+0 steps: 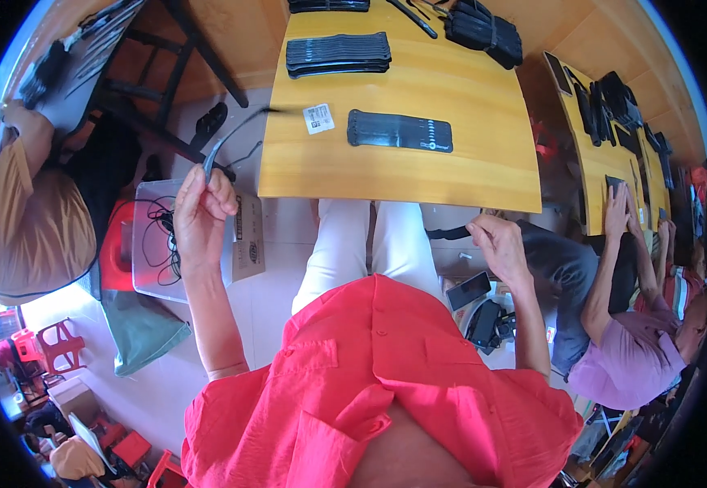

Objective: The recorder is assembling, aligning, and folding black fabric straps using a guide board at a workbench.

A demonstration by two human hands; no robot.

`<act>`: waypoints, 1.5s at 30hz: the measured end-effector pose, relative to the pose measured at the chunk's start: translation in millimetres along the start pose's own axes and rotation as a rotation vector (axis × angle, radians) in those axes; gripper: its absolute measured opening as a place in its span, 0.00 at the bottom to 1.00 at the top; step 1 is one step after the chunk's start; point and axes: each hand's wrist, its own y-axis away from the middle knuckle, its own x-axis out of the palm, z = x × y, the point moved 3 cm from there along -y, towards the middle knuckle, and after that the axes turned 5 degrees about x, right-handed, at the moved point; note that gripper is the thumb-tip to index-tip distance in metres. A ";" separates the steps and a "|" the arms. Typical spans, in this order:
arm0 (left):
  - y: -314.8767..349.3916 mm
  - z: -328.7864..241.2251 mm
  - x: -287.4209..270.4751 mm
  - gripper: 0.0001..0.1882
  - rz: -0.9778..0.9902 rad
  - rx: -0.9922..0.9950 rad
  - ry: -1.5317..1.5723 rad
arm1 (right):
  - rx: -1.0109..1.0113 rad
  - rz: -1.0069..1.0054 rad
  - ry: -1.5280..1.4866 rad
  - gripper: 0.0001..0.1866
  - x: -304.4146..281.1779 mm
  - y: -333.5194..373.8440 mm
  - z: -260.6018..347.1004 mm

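My left hand point(204, 203) is raised left of the yellow table, its fingers pinched on one end of a thin dark strap point(225, 138). That strap curves up toward the table's left edge, its far end blurred. Just below the table's front edge on the right, my right hand point(501, 248) is closed on a black strap point(449, 233) that points left. Whether the two straps are parts of one piece I cannot tell. Nearest on the table lies a flat black banded piece point(400, 131) with small pale marks. Left of it is a white printed label point(318, 119).
Farther back on the yellow table point(402, 180) are a stack of black straps point(338, 54) and a tied black bundle point(483, 34). A clear plastic bin point(156, 281) with cables stands at lower left. Co-workers sit on both sides, one with hands point(620, 210) at another table.
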 end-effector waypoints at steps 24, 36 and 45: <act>6.0 114.8 -42.3 0.23 -0.142 -0.648 -0.987 | 0.133 -0.034 -0.167 0.08 -22.3 5.1 16.8; 17.8 113.2 126.0 0.18 0.762 -0.425 -0.325 | -0.128 0.057 -0.328 0.06 -7.6 -39.1 80.4; -24.5 133.8 50.3 0.07 0.559 -0.598 -0.446 | 0.392 -0.064 -0.690 0.06 18.1 -58.7 -20.8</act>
